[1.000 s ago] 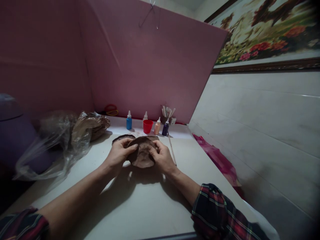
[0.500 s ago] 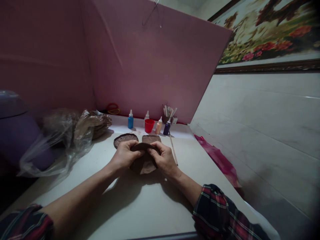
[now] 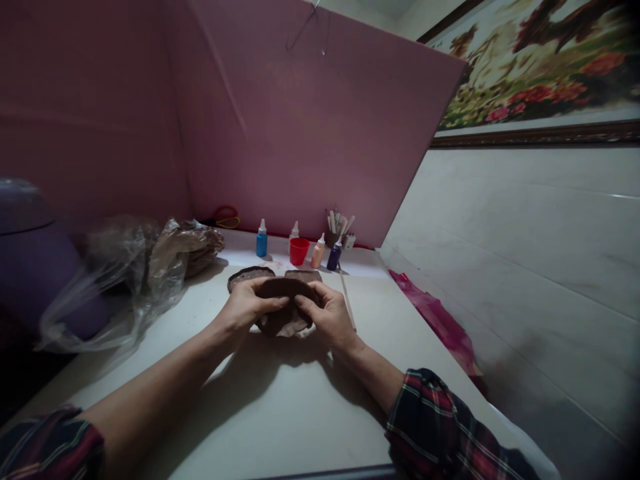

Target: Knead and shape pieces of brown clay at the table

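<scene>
A flattened slab of brown clay [image 3: 285, 320] is held above the white table by both of my hands. My left hand [image 3: 246, 305] grips its left side, thumb laid across the near face and fingers behind. On the right side my right hand [image 3: 327, 310] pinches it in the same way, the two thumbs almost meeting in the middle. The slab's upper edge is rounded; its lower edge looks ragged. Just beyond, partly hidden, lie a round dark clay piece [image 3: 249, 273] and a squarish clay piece [image 3: 303, 274].
Behind stand a red cup [image 3: 299, 251], a blue bottle [image 3: 261, 241], a peach bottle [image 3: 318, 253], a dark bottle [image 3: 335, 256] and a holder of tools [image 3: 334, 237]. A thin stick [image 3: 347, 300] lies right. Plastic-wrapped clay [image 3: 187, 250] sits left, beside a purple container [image 3: 40, 267].
The clay slab has tipped, so more of its upper face and rounded edge shows and it covers more of the pieces behind. Both hands keep their hold.
</scene>
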`<action>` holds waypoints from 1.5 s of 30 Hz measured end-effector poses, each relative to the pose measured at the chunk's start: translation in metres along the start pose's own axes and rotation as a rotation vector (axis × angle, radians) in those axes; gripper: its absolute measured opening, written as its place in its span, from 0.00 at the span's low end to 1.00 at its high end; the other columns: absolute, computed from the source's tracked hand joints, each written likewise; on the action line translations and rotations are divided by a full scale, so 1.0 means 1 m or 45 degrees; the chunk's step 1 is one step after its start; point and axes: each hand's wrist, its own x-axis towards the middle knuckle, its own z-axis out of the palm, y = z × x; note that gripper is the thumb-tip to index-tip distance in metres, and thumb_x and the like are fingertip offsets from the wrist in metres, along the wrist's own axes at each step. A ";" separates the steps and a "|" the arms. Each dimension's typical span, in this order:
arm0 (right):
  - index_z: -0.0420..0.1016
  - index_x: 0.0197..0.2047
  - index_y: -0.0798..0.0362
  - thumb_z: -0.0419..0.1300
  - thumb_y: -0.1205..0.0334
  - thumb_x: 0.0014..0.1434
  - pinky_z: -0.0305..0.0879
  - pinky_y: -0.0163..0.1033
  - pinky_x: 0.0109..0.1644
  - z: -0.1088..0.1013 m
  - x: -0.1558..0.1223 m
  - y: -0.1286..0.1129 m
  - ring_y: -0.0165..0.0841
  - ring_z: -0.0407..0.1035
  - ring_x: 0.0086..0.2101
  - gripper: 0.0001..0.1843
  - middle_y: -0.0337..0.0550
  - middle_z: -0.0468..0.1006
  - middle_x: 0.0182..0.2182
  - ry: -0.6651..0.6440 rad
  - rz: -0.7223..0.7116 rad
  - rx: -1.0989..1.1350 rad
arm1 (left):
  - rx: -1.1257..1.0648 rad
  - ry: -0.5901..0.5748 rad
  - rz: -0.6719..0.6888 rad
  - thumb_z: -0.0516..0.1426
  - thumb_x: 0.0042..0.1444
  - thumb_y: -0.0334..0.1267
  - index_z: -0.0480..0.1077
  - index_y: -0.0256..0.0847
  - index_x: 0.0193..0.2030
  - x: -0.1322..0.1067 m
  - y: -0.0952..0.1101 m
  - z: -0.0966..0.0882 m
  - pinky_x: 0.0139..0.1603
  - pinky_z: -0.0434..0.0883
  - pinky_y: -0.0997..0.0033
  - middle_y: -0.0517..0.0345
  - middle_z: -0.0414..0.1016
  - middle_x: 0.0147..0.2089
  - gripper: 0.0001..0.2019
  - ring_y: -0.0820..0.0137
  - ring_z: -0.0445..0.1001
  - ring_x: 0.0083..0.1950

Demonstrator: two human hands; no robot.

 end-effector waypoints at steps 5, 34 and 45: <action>0.76 0.36 0.55 0.62 0.58 0.54 0.65 0.36 0.36 0.002 -0.003 -0.003 0.31 0.68 0.30 0.10 0.39 0.75 0.28 0.011 -0.015 -0.040 | 0.053 0.093 -0.020 0.67 0.36 0.32 0.78 0.33 0.36 -0.001 0.001 0.004 0.29 0.70 0.71 0.55 0.79 0.27 0.16 0.69 0.75 0.27; 0.73 0.37 0.57 0.64 0.58 0.50 0.61 0.34 0.34 -0.009 0.007 0.003 0.29 0.66 0.29 0.13 0.37 0.72 0.28 -0.332 0.179 0.105 | 0.290 -0.141 -0.248 0.67 0.39 0.41 0.74 0.34 0.35 0.000 0.003 -0.004 0.30 0.67 0.73 0.56 0.78 0.29 0.17 0.69 0.75 0.30; 0.70 0.40 0.57 0.60 0.41 0.53 0.62 0.34 0.30 -0.007 0.011 0.016 0.29 0.66 0.27 0.25 0.39 0.72 0.26 -0.100 0.265 -0.061 | 0.032 -0.028 -0.236 0.67 0.39 0.36 0.71 0.33 0.38 0.002 0.002 0.000 0.31 0.68 0.73 0.57 0.77 0.30 0.18 0.71 0.74 0.29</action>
